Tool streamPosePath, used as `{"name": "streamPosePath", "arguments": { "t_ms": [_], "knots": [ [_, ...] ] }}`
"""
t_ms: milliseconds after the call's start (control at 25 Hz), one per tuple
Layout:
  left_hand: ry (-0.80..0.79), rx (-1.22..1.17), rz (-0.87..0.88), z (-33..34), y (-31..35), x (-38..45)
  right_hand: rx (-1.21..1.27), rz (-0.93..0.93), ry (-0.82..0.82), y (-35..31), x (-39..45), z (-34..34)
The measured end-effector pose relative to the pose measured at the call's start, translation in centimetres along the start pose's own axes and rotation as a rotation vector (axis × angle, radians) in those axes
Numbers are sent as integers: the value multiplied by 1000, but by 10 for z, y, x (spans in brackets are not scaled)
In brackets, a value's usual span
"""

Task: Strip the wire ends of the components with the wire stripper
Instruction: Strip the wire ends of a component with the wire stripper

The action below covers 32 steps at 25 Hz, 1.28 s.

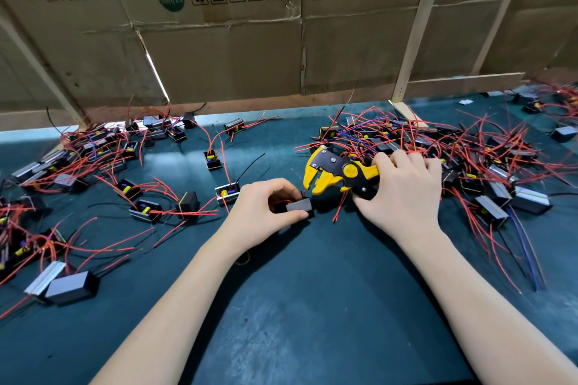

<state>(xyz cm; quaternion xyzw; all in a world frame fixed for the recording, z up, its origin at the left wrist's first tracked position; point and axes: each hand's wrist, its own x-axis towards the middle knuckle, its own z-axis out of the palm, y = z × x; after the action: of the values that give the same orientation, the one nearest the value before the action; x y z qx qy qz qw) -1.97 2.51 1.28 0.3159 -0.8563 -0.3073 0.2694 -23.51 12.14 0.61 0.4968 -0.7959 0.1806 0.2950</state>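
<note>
Holding a small black component (pixel 299 206) between thumb and curled fingers, the left hand (pixel 266 206) keeps it low on the dark green surface (pixel 312 306), just in front of the tool. The right hand (pixel 403 191) has its grip wrapped over the handles of the yellow-and-black wire stripper (pixel 336 173), whose jaws stand apart and point left toward the component. A short red lead rises from the component's top edge, close beneath the lower jaw, but it does not appear to be seated between the jaws yet.

To the right lies a tangled heap of components (pixel 453 150) with red, blue and black wires; to the left, a looser scatter of components (pixel 103 172) is spread out. Which pile is finished cannot be told from here. Flattened cardboard cartons (pixel 219 40) wall off the back of the surface.

The main risk is a bad bite. If the lead enters the jaws crooked or too deep, the squeeze could nick the strands or strip too much insulation; too shallow, and the sleeve may simply slip. The left fingertips sit very near the jaw opening, so a hurried squeeze could pinch them. Loose red wires (pixel 339 206) trail under the tool's head and could be caught alongside the intended lead. The component is small and held only at its sides, so the pull of stripping could tug it free.
</note>
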Motion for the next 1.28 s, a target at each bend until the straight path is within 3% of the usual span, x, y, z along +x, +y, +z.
{"name": "streamPosePath", "arguments": {
  "t_ms": [640,1280],
  "knots": [
    [-49,44,27,-6,3,-1,-14,27,-29,-6,-1,1],
    [44,-41,-82,-2,1,0,44,-36,-25,-7,-2,1]
  ]
}}
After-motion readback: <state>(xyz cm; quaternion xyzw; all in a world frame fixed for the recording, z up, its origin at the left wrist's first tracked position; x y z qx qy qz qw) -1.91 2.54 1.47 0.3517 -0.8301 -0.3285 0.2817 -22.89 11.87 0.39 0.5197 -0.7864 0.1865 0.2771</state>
